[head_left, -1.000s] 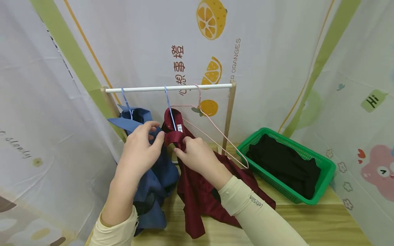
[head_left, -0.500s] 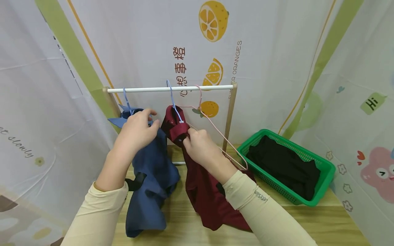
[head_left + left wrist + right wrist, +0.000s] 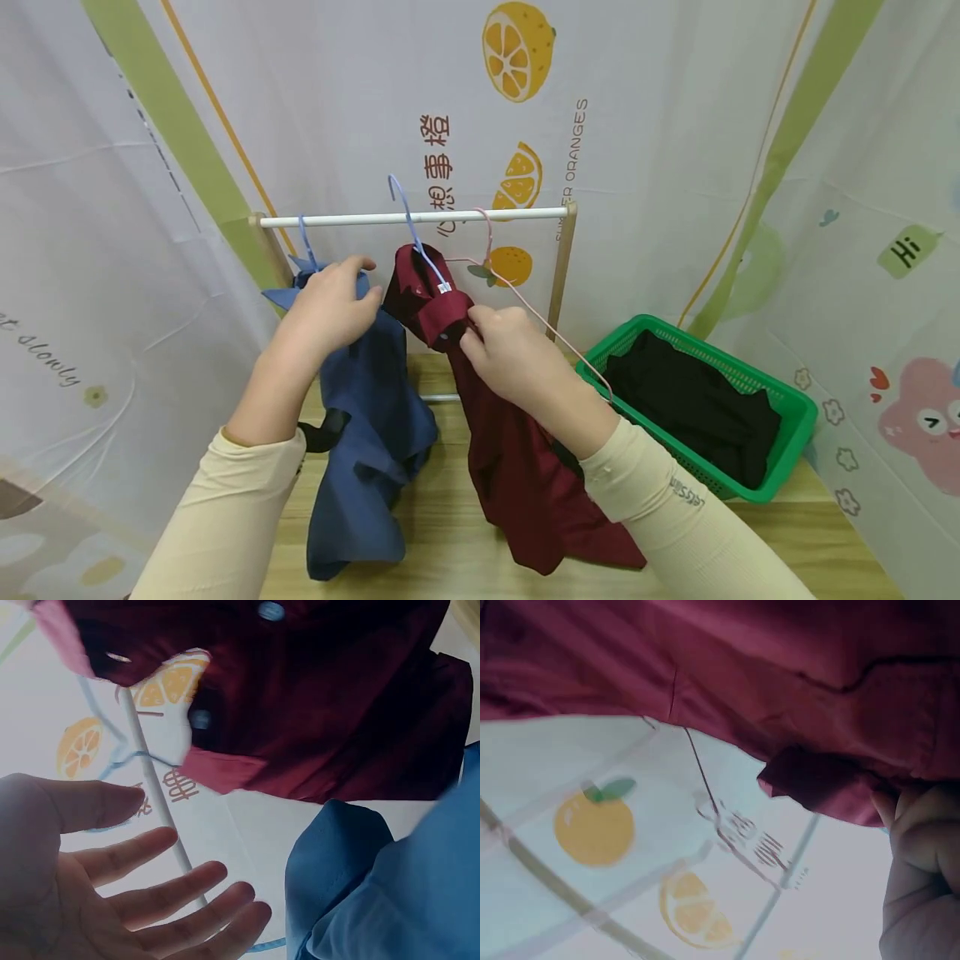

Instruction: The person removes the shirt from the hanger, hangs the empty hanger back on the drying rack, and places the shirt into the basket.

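The red shirt [image 3: 517,475], on a blue hanger [image 3: 410,223], hung before the middle of the rail [image 3: 352,219]; the right hand [image 3: 517,357] pinched its collar [image 3: 444,319], presumably bearing its weight. The left hand [image 3: 333,307], loosely open, held nothing by the blue shirt [image 3: 366,450]. Rightward, a pink hanger [image 3: 491,237] crowded the rail.

A rectangular green basket [image 3: 789,433] with perforated walls stands on the pale wood-grain tabletop [image 3: 817,533], crumpled black cloth [image 3: 690,408] inside it. Left of the basket hangs a thin pink hanger [image 3: 490,240]; behind the basket, a white fabric curtain [image 3: 660,167] printed with oranges.
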A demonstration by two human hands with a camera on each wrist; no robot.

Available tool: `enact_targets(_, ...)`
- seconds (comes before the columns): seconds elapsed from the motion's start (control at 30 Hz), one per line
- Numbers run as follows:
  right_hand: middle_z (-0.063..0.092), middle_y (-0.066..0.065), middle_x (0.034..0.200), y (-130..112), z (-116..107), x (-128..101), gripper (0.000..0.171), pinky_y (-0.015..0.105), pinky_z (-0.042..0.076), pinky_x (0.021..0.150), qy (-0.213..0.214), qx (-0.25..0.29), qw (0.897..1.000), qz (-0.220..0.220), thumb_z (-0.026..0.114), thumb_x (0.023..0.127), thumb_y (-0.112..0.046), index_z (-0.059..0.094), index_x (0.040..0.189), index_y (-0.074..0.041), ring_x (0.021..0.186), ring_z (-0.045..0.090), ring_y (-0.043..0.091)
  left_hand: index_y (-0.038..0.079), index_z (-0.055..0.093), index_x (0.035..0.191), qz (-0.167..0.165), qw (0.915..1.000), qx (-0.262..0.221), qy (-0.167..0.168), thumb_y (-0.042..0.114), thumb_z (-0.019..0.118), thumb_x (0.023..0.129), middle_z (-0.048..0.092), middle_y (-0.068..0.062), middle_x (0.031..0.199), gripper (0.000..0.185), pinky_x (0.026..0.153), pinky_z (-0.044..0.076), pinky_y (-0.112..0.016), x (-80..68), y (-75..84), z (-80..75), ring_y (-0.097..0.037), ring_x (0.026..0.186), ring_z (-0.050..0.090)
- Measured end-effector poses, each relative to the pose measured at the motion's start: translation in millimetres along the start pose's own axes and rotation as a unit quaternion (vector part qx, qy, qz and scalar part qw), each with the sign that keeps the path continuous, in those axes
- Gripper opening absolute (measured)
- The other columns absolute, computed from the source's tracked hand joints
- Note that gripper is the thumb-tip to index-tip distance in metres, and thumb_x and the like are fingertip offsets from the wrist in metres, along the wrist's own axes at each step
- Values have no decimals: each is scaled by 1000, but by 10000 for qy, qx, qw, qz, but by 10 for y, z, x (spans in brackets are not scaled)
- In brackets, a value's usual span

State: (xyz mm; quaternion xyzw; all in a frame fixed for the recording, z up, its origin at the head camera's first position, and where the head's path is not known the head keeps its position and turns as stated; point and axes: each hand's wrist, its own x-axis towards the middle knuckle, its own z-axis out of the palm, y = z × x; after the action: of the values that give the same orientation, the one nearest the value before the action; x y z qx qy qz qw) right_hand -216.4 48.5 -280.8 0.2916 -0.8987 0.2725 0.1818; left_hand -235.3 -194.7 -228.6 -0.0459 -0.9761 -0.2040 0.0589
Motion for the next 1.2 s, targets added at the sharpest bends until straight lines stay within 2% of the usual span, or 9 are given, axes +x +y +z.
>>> enact_targets(0.17, 37, -4, 64, -12, -306, -161, 27, 23, 34, 54, 226, -17, 9981, -571, 57, 102, -6, 51, 76, -11, 58, 38, 11, 2, 30, 165, 93, 9999, 84, -67, 28, 47, 111, 37, -33, 165, 63, 122, 33, -70, 13, -28, -35, -54, 153, 35)
enact_targets(0.33, 45, -4, 65, 32, -582, -334, 18, 23, 41, 55, 405, -45, 9952, -891, 58, 102, -6, 59, 84, -10, 59, 44, 10, 4, 16, 170, 242, 9996, 38, -110, 27, 48, 111, 23, -30, 173, 71, 125, 25, -72, -4, -50, -70, -54, 158, 24)
enact_targets(0.47, 44, -7, 64, 84, -716, -432, 19, 22, 41, 54, 582, -162, 9908, -1214, 59, 101, -5, 60, 84, -13, 58, 41, 6, 4, 14, 170, 578, 9981, -41, 218, 23, 49, 110, 22, -30, 173, 72, 127, 22, -71, -40, -30, -77, -53, 159, 23)
enact_targets(0.67, 47, -10, 64, 155, -815, -539, 12, 19, 42, 56, 1085, -537, 9694, -2134, 68, 99, -8, 66, 89, -14, 60, 43, 3, 3, 31, 165, 1339, 9867, -89, 916, 12, 48, 108, 38, -26, 166, 60, 129, 21, -68, -90, 66, -83, -51, 156, 31)
enact_targets(0.77, 59, -9, 69, 233, -856, -569, 6, 19, 46, 56, 1318, -783, 9517, -2661, 67, 100, -9, 71, 96, -11, 61, 47, 1, 3, 43, 159, 1458, 9824, -21, 1167, 10, 49, 107, 47, -24, 160, 52, 128, 24, -65, -126, 99, -79, -51, 151, 36)
enact_targets(0.9, 67, -7, 76, 372, -914, -616, 23, 17, 42, 49, 1512, -1090, 9299, -3171, 53, 110, -18, 71, 102, -7, 60, 49, 0, 1, 60, 140, 1523, 9756, -2, 1580, 10, 54, 106, 65, -24, 139, 35, 121, 35, -62, -180, 126, -74, -48, 135, 51)
enact_targets(1.0, 70, -7, 80, 471, -953, -664, 36, 16, 40, 47, 1502, -1208, 9235, -3316, 43, 115, -27, 71, 104, -6, 60, 50, 0, 3, 69, 124, 1585, 9692, -93, 1884, 10, 59, 106, 74, -22, 119, 23, 104, 49, -60, -229, 145, -68, -44, 113, 63)
enact_targets(1.1, 73, -6, 83, 550, -984, -707, 41, 17, 44, 49, 1502, -1294, 9234, -3286, 42, 116, -30, 73, 107, -6, 60, 51, 0, 7, 74, 117, 1612, 9624, -215, 2176, 11, 63, 105, 77, -17, 110, 16, 89, 55, -54, -295, 160, -42, -37, 97, 69)
enact_targets(1.2, 73, -6, 82, 610, -1009, -745, 42, 21, 48, 51, 1610, -1432, 9236, -3172, 41, 116, -31, 74, 107, -7, 59, 52, 1, 9, 77, 114, 1657, 9543, -338, 2463, 12, 66, 105, 79, -15, 107, 14, 85, 57, -52, -357, 184, 2, -34, 93, 72)
